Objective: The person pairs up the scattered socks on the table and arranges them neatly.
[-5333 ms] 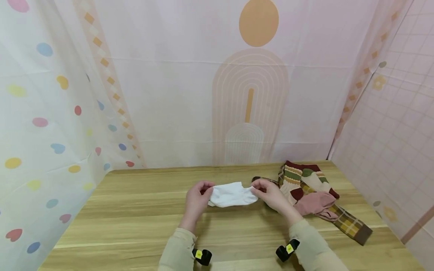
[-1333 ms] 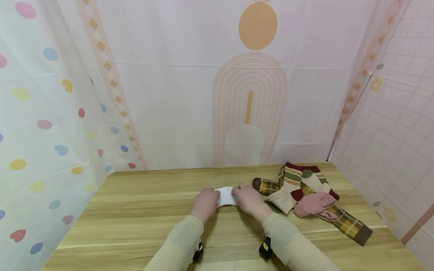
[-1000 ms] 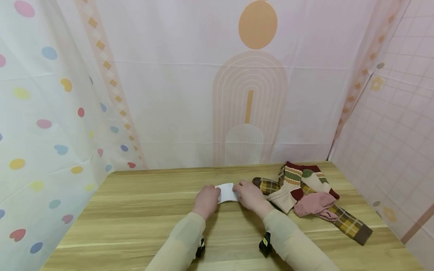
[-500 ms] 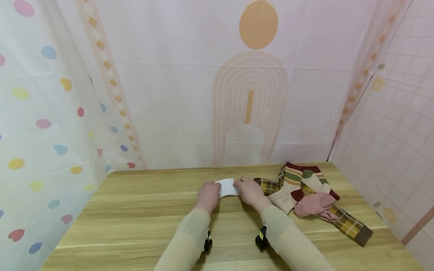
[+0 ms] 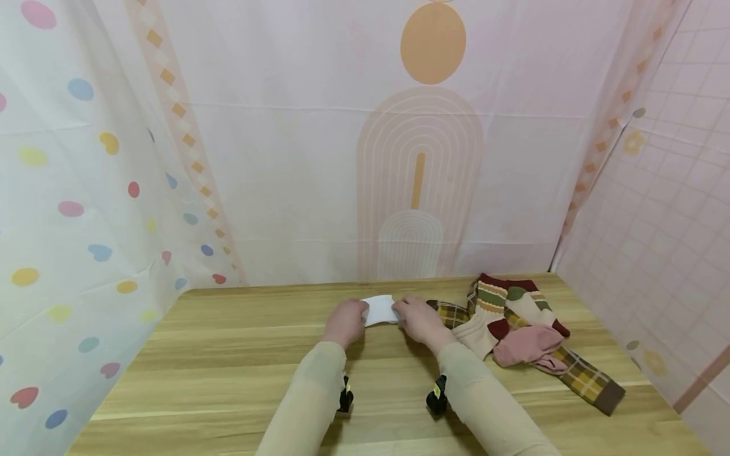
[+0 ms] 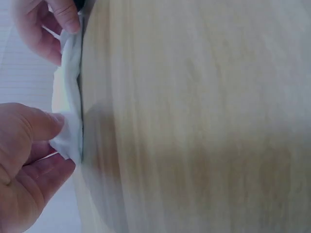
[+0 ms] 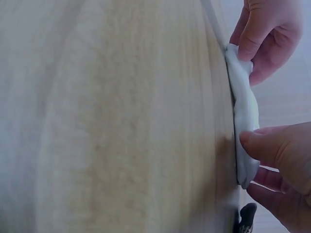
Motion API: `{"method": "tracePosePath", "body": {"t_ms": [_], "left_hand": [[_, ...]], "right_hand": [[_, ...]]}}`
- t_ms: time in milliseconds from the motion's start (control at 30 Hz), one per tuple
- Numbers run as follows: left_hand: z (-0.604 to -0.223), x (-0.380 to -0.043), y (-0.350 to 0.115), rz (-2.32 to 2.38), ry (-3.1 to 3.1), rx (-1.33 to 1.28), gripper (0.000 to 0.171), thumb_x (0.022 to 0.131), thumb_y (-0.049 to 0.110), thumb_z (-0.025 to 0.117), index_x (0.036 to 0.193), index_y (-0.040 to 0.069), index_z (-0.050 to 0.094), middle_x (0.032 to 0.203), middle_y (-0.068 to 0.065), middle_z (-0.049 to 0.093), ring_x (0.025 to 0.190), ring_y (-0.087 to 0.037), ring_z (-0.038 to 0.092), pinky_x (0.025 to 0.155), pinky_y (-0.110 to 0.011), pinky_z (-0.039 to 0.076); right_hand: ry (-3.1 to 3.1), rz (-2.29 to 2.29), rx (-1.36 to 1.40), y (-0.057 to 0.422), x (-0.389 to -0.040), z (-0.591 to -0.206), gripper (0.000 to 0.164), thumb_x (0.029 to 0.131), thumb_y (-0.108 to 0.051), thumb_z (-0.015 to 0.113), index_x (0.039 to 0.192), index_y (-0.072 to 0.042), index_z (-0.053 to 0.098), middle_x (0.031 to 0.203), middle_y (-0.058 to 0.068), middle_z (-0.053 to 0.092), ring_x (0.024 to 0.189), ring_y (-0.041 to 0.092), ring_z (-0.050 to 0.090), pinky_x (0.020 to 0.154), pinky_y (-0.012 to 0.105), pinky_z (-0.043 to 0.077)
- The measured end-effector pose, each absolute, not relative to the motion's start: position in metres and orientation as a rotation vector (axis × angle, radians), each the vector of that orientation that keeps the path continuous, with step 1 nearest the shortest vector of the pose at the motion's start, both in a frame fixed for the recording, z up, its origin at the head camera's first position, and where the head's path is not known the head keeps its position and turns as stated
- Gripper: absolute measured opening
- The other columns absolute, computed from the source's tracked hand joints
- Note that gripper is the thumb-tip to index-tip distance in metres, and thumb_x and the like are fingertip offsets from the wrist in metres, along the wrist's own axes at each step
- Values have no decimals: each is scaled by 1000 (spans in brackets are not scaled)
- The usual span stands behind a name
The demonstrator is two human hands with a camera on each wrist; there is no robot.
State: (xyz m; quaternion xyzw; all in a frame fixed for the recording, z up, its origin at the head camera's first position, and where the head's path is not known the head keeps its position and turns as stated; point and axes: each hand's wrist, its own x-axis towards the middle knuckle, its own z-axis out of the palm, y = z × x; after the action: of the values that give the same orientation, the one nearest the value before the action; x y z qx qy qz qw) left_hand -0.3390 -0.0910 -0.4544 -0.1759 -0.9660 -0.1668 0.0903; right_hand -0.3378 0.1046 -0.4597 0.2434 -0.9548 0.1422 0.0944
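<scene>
A white ankle sock [image 5: 379, 310], folded into a short strip, lies low at the table's middle, between the two hands. My left hand [image 5: 345, 322] pinches its left end, and my right hand [image 5: 423, 324] pinches the right end. In the left wrist view the thumb and fingers of the left hand [image 6: 29, 155] close on the bunched white sock [image 6: 72, 94]. From the right wrist, the right hand [image 7: 284, 167] shows the same grip on the sock [image 7: 244, 109]. Whether one sock or a pair is folded here I cannot tell.
Several loose socks lie heaped right of the hands: a striped cream one [image 5: 478, 335], a pink one [image 5: 527, 345] and a brown-yellow plaid one [image 5: 587, 380]. The wooden table [image 5: 228, 367] ends at a patterned curtain [image 5: 285, 190] behind.
Several seconds ago the white sock was spread wider, its foot shape visible; now it is a shorter strip and the hands are closer together. Over the last second both hands slid it slightly farther away.
</scene>
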Motion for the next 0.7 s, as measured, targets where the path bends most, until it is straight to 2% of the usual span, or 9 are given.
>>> {"method": "tracePosePath", "body": {"t_ms": [133, 267, 400, 567, 700], "left_hand": [[-449, -336, -94, -541, -2842, -540, 28, 88, 1, 67, 115, 2, 70, 119, -18, 66, 112, -34, 61, 95, -46, 50], [-443, -331, -95, -481, -2789, -578, 28, 89, 6, 69, 117, 4, 69, 121, -17, 66, 111, -35, 61, 94, -48, 50], [-436, -324, -96, -361, -2749, -646, 26, 88, 8, 71, 114, 6, 70, 116, -14, 68, 104, -33, 64, 88, -46, 52], [-432, -309, -98, -107, -2709, -787, 23, 81, 8, 74, 104, 7, 70, 112, -13, 70, 97, -31, 67, 80, -44, 55], [-432, -297, -96, -3, -2721, -836, 18, 84, 11, 70, 102, 6, 68, 111, -12, 69, 96, -30, 67, 83, -42, 55]], "right_hand": [[-2806, 441, 737, 109, -337, -458, 35, 88, -7, 75, 122, -8, 66, 118, 12, 63, 110, 33, 59, 92, 45, 50], [-2760, 418, 768, 113, -333, -453, 35, 90, -11, 73, 124, -7, 65, 120, 13, 64, 111, 34, 59, 94, 46, 49], [-2717, 404, 808, 116, -328, -448, 31, 92, -13, 72, 121, -5, 66, 118, 13, 65, 109, 34, 61, 93, 47, 50], [-2751, 360, 841, 118, -320, -445, 35, 91, -15, 72, 124, -6, 65, 125, 13, 62, 116, 33, 57, 95, 48, 49], [-2786, 319, 880, 120, -314, -446, 35, 92, -16, 71, 125, -6, 65, 130, 15, 60, 122, 34, 54, 99, 49, 47]]}}
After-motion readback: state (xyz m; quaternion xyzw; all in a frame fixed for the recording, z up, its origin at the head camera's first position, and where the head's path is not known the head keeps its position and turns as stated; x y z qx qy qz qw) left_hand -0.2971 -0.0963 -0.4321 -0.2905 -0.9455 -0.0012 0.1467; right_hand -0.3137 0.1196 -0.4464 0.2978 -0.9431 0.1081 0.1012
